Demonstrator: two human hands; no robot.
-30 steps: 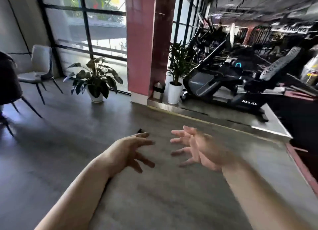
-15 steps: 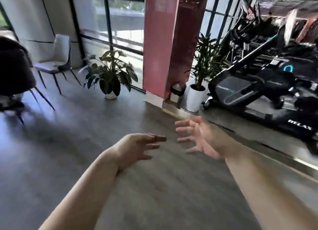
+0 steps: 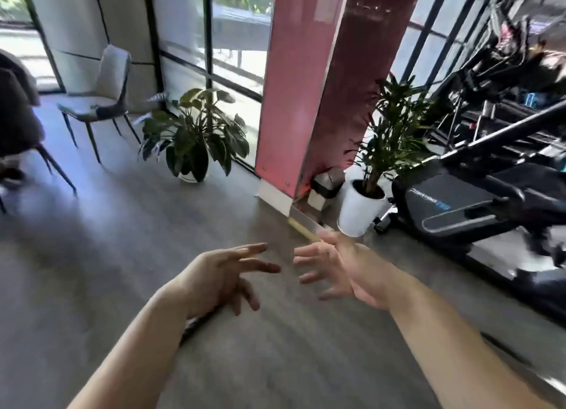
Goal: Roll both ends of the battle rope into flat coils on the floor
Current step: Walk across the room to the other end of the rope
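Note:
My left hand (image 3: 223, 277) and my right hand (image 3: 343, 271) are stretched out in front of me above the grey floor (image 3: 92, 271), fingers spread and facing each other, a small gap between the fingertips. Neither hand holds anything. A short dark strip (image 3: 196, 323) shows on the floor just under my left wrist, and another dark strip (image 3: 502, 347) lies beside my right forearm; whether these are the battle rope I cannot tell. No coil is in view.
A red pillar (image 3: 306, 87) stands ahead, with a leafy potted plant (image 3: 196, 139) to its left and a tall plant in a white pot (image 3: 361, 206) to its right. Chairs (image 3: 101, 99) stand far left. Black exercise machines (image 3: 477, 200) fill the right on a raised platform.
The view has swung to the left, so the machines sit further right and the chairs show more. My hands stayed open in front of me and came slightly closer together.

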